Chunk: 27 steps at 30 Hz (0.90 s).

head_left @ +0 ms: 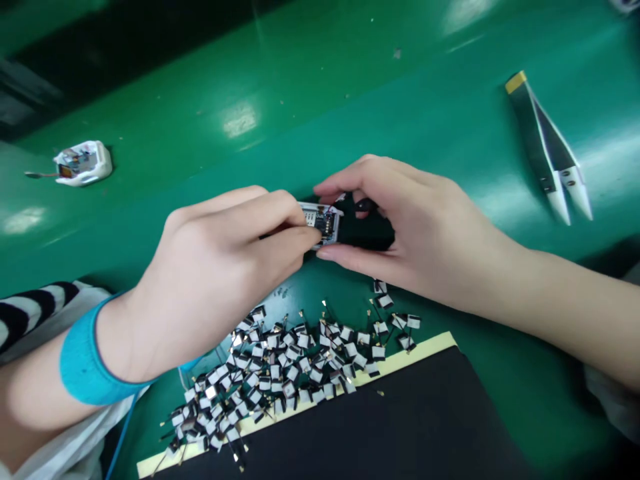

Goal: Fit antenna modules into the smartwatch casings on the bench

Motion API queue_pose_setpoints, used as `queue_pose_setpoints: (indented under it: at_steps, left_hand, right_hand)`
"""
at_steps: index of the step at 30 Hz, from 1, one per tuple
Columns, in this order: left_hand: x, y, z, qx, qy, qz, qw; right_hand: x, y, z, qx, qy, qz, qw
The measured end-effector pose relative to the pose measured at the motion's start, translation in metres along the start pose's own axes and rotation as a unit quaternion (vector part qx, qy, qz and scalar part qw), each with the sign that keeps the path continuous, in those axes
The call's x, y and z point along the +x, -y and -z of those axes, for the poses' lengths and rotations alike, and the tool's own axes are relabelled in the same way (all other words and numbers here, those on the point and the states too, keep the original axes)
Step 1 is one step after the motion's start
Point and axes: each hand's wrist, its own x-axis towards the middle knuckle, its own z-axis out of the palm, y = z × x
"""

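On the green tabletop [300, 87], the right hand [425, 227] grasps an open white-cased circuit-board device [327, 225] while the left hand [215, 247] pinches over it, contents hidden; its board sits uncovered, with many cabled modules [303, 341] loose nearer the wearer than both hands.

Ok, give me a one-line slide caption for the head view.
Left hand and right hand on a small open device, beyond a pile of small wired parts, tweezers at right.
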Motion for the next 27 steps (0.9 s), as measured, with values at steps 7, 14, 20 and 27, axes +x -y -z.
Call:
queue_pose_setpoints:
  at_steps: [7,14,20,27]
  left_hand:
    - [-0.001,0.004,0.002,0.102,0.017,-0.069,0.992]
    - [-0.001,0.004,0.000,0.113,0.034,-0.073,0.990]
    - [-0.001,0.004,0.001,0.108,0.027,-0.080,0.991]
    - [-0.001,0.005,0.002,0.109,0.027,-0.076,0.991]
  right_hand:
    - [-0.001,-0.002,0.023,-0.011,-0.028,0.003,1.000]
    - [-0.007,0.013,0.022,0.014,-0.148,-0.001,0.989]
    - [-0.010,0.015,0.011,0.059,-0.175,-0.008,0.983]
    - [-0.007,0.017,0.009,-0.024,-0.168,0.030,0.985]
